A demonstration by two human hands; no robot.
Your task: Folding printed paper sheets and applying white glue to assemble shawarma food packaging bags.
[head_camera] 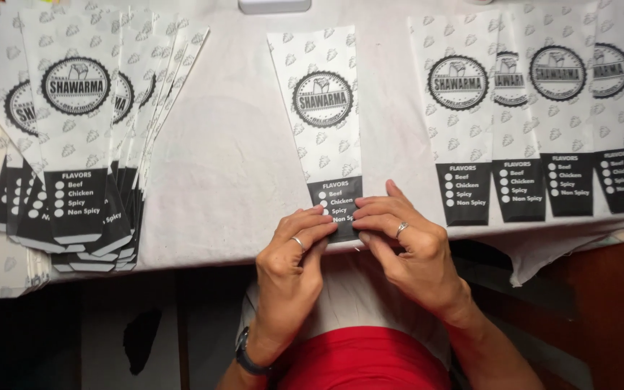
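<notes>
Left hand & right hand are pinching the paper sleeve's black bottom end to fold it; fanned stack is lying left of sleeve, laid-out row right.

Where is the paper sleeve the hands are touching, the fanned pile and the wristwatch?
paper sleeve (321, 130): head view, white upper part.
fanned pile (81, 144): head view, top sheet.
wristwatch (245, 355): head view, dark strap.

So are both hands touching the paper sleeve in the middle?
Touching. The head view shows the fingertips of the left hand and right hand pressed on the black bottom end of the middle paper sleeve.
</notes>
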